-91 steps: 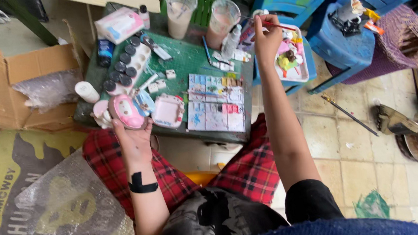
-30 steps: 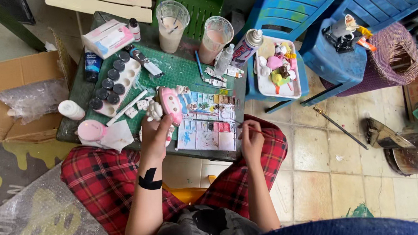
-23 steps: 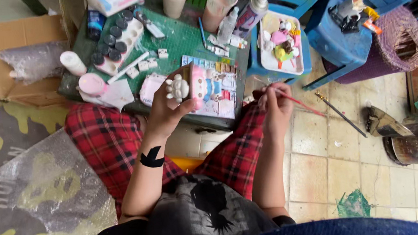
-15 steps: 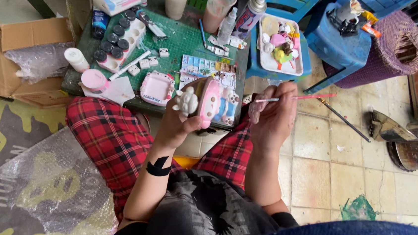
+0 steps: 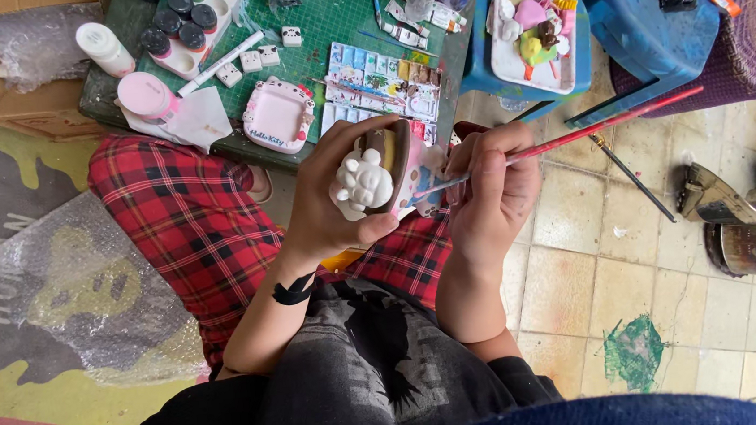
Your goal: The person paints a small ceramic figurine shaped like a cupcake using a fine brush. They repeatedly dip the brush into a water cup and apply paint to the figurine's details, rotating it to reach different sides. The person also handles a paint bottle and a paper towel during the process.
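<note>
Gripping the figurine [image 5: 374,179], left fingers [image 5: 337,153] wrap it; right fingers [image 5: 493,160] pinch the brush [image 5: 605,124].

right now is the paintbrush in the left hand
No, the right hand holds the red paintbrush; the left hand grips the small figurine.

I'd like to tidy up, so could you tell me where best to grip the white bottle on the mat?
Grip the white bottle around its round body, coming from its free left side; it lies tilted, and the pink-lidded jar crowds its lower right.
</note>
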{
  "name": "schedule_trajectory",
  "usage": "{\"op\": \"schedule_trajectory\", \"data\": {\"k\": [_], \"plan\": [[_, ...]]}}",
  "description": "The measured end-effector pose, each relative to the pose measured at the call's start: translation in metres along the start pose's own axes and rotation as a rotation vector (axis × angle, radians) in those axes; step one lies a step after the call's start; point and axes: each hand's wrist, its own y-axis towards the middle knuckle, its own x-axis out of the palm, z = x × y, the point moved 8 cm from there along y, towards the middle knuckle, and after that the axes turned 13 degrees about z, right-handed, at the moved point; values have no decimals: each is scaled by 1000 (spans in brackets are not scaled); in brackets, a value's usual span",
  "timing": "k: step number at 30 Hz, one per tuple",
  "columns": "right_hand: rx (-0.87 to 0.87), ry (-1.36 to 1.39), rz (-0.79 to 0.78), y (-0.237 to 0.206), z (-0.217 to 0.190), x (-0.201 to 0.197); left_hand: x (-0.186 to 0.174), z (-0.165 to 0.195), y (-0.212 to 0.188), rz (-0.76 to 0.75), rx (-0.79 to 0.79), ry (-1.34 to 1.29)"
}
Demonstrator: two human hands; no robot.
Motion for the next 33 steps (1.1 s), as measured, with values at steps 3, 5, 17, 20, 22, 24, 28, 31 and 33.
{"op": "schedule_trajectory", "data": {"k": [3,5,17,20,22,24,28,31,33], "plan": [[-39,-31,-10,-3,-1,-1,2,-2,-2,-16,-10,26],[-32,-57,0,-3,-1,-3,2,-4,-3,-21,-31,48],[175,203,71,20,37,-50,-4,-42,-25,-5,-167,-188],[127,58,162,61,93,-90,-33,-83,-36,115,-245,-235],[212,-88,160,68,156,-115,-68,-121,-49,297,-381,-204],[363,-264,171,45,218,-147,-99,-144,-66,456,-406,-250],[478,-402,193,-20,289,-186,-134,-152,-79,500,-343,-350],[464,-456,239,-39,302,-194,-142,-148,-77,542,-336,-345],[359,-543,235,-40,293,-192,-138,-143,-75,525,-346,-335]]}}
